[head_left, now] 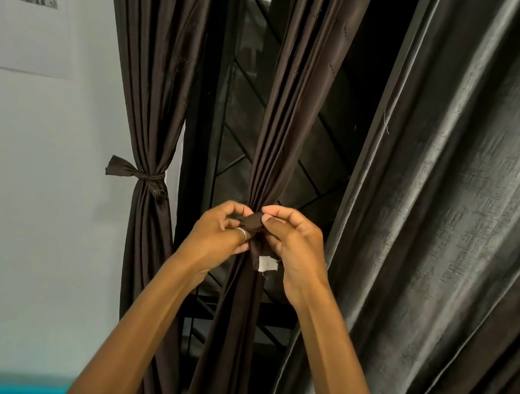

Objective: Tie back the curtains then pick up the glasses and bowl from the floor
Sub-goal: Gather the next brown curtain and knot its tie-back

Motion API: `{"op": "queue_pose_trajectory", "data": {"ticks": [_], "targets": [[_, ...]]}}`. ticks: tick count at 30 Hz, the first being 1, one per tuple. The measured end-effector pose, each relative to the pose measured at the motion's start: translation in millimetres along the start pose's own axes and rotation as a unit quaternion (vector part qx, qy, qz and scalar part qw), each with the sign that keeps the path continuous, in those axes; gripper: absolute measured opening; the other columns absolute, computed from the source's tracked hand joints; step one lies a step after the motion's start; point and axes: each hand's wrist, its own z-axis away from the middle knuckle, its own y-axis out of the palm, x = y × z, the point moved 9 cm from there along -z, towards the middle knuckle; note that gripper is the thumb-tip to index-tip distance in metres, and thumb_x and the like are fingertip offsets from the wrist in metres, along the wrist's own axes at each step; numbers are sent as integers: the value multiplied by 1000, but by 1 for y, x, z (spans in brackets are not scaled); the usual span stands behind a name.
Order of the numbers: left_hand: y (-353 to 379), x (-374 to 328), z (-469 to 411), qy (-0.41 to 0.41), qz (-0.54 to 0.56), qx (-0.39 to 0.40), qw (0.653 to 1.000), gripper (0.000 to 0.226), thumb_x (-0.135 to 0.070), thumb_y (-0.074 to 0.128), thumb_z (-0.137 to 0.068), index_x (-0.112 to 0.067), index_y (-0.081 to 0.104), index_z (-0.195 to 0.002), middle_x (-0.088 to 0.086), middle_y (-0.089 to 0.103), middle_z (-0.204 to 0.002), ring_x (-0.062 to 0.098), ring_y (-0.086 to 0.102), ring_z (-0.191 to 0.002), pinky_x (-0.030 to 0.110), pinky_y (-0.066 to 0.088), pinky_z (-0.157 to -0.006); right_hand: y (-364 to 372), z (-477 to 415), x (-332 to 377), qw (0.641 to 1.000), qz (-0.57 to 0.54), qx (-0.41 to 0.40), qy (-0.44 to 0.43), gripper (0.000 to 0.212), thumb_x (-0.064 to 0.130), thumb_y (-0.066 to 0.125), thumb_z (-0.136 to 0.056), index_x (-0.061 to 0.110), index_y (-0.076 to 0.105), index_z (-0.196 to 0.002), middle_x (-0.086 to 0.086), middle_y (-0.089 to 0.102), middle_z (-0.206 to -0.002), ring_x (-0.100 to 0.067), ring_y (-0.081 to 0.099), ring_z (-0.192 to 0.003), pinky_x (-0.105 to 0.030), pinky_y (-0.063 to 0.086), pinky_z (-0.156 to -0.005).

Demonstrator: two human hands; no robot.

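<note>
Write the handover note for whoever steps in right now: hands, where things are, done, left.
Left hand and right hand: both pinch the brown tie strip at the gathered middle curtain; knot looks unfinished.
Left curtain: already gathered and bound with a knotted band, beside the wall.
Grey curtain: hangs loose on the right, untied.
Glasses and bowl: not in view.
Left to do: finish this knot, perhaps tie the grey curtain, then collect the glasses and bowl from the floor.

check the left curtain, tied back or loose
Tied back: a knotted band cinches the left curtain into a tight bundle.
</note>
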Motion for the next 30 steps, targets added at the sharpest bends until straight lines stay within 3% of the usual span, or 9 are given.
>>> {"op": "queue_pose_trajectory", "data": {"ticks": [3,6,8,11,15,20,26,30], "targets": [[3,2,2,-22,64,18,998,28,0,47,-99,-8,73,-106,9,77,-104,14,74,-101,25,59,-87,0,0,-1,1000,17,-2,-2,15,4,65,-95,8,74,-106,-11,78,-98,-24,76,-95,-30,61,-81],[2,7,2,-55,168,2,984,25,-16,50,-102,-8,72,-96,11,77,-103,20,75,-98,33,58,-91,-1,0,-1,998,61,-10,-28,15,5,65,-95,12,75,-106,-7,79,-96,-22,76,-97,-39,61,-90],[2,6,-1,-52,137,-1,989,29,-33,59,-101,-9,75,-101,6,79,-100,15,76,-97,29,59,-88,-1,2,0,993,104,-11,-59,17,6,66,-95,16,75,-106,-4,79,-94,-18,76,-95,-41,61,-91],[1,9,-5,-36,86,-24,995,29,-32,65,-98,-6,77,-101,7,79,-99,9,75,-98,23,59,-88,1,5,1,982,162,-7,-98,26,3,64,-94,21,74,-109,2,79,-97,-12,74,-98,-42,60,-92],[-3,11,-7,-25,93,-50,994,20,-19,68,-97,-1,78,-99,10,78,-93,14,75,-95,18,59,-82,2,10,0,969,208,-2,-132,35,1,65,-91,22,68,-119,11,75,-105,-2,69,-105,-32,57,-97],[2,11,-8,-19,59,-51,997,18,-19,69,-96,-4,78,-96,0,74,-71,3,71,-68,11,54,-64,1,22,-1,939,301,-26,-166,57,21,77,-89,29,46,-136,18,66,-113,13,56,-112,-3,41,-91],[-4,15,-15,-6,13,-69,998,21,-26,72,-94,-8,79,-87,10,69,-72,5,69,-65,20,55,-71,-4,33,2,863,456,-89,-200,52,48,73,-86,26,47,-126,10,56,-122,-6,58,-111,-29,53,-84],[0,15,-16,-14,68,-49,996,19,-19,71,-94,-2,78,-98,14,77,-97,19,75,-96,20,60,-82,1,33,0,830,505,-76,-224,26,32,65,-91,22,59,-114,4,61,-112,-16,65,-94,-39,57,-77]]}}
